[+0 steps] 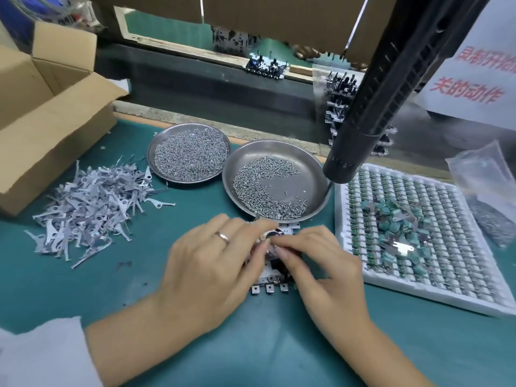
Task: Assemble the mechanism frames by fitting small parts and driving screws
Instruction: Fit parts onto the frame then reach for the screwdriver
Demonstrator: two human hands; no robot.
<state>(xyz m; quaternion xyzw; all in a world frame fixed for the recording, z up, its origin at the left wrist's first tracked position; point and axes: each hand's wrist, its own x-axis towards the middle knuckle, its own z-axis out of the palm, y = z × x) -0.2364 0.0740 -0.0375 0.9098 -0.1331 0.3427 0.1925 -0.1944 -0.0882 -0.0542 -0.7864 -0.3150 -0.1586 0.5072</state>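
A metal mechanism frame (269,286) lies on the green mat at centre, mostly covered by both hands. My left hand (212,263), with a ring on one finger, rests over its left side with fingertips on the frame. My right hand (321,263) pinches a small part over the middle of the frame; the part itself is too small to make out. A black electric screwdriver (368,115) hangs from the upper right, its tip just above the nearer steel dish (312,169) of screws.
A second steel dish (156,152) full of screws stands behind on the left. A heap of thin grey metal levers (92,208) lies at left beside an open cardboard box (55,129). A white tray (351,247) of green components fills the right. Finished frames (265,65) sit beyond the bench edge.
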